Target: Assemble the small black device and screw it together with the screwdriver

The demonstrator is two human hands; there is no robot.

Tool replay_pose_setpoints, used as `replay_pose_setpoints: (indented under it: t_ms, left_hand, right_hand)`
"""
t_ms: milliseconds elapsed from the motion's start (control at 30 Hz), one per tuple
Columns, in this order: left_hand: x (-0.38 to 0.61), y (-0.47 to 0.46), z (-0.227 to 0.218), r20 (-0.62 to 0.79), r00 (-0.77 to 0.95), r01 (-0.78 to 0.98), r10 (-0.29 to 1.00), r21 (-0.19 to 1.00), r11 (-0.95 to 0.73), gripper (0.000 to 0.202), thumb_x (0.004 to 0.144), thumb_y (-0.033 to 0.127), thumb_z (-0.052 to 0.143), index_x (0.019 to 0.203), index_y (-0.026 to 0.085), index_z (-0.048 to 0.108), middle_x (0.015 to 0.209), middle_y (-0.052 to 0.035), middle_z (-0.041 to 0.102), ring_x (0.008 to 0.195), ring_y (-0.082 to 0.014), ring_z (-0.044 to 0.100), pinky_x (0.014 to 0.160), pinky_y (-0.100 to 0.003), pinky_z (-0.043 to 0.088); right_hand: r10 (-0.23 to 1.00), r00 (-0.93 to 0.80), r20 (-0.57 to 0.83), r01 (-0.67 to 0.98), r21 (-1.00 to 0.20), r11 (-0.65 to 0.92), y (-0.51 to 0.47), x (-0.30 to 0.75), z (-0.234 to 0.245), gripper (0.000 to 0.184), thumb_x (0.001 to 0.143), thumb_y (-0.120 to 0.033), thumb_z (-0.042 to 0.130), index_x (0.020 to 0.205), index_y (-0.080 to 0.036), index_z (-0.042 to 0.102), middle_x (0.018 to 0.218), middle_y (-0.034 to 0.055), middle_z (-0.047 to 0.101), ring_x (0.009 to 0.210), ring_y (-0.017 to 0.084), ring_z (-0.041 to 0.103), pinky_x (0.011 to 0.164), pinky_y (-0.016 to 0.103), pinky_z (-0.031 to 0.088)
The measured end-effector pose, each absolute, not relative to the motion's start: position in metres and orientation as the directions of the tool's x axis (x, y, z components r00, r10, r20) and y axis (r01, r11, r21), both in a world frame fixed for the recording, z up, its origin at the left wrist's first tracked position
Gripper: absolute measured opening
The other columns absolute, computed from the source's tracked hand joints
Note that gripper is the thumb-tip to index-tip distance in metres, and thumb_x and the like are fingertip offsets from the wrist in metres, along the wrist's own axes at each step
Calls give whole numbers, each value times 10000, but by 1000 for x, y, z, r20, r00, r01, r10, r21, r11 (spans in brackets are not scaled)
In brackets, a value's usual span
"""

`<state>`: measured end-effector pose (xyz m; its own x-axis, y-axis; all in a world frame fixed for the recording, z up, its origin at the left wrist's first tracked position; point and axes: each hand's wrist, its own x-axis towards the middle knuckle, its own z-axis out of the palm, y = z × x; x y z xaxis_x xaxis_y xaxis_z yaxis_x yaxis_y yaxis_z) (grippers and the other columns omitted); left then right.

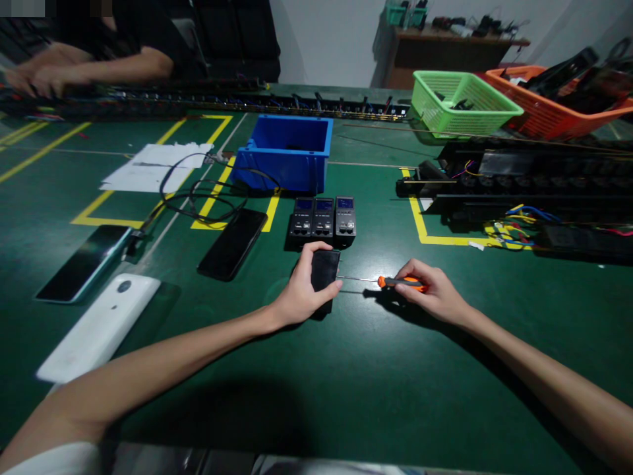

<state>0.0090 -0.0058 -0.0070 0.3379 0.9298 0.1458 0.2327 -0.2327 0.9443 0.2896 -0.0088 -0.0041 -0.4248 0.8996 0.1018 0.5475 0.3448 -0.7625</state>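
My left hand (301, 287) is closed round a small black box-shaped device (325, 270), thumb on its near side and fingers over the top. From the right, my right hand (430, 290) grips an orange and black screwdriver (403, 284). Its thin metal shaft points left and the tip meets the right side of the device; whether it sits in a screw is too small to tell. Just beyond stand three similar black devices, a left one (302, 218), a middle one (324, 218) and a right one (345, 221), with dark blue screens and port sockets.
A blue bin (281, 165) stands behind the devices. Leftward lie a black phone (233, 244), a teal-edged phone (84, 264), a white phone-like object (99, 326), cables (208, 198) and paper (158, 168). Green (465, 119) and orange baskets (554, 112) and wired black rails (534, 171) occupy the right. A co-worker's hands (47, 79) are far left.
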Motion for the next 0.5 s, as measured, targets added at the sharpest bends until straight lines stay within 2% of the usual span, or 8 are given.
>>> replay_pose_setpoints:
  t_ms: [500]
  left_hand:
    - [9,-6,-5,138,340,236,930,945,-226,530,787,254,640,1220,221,336,991,-36,542,873,-169,570,812,-352,488]
  right_hand:
    - [897,-430,101,544,-764,347,-9,290,-4,211,867,-389,597,839,-183,557,717,25,637,575,129,564,536,244,419]
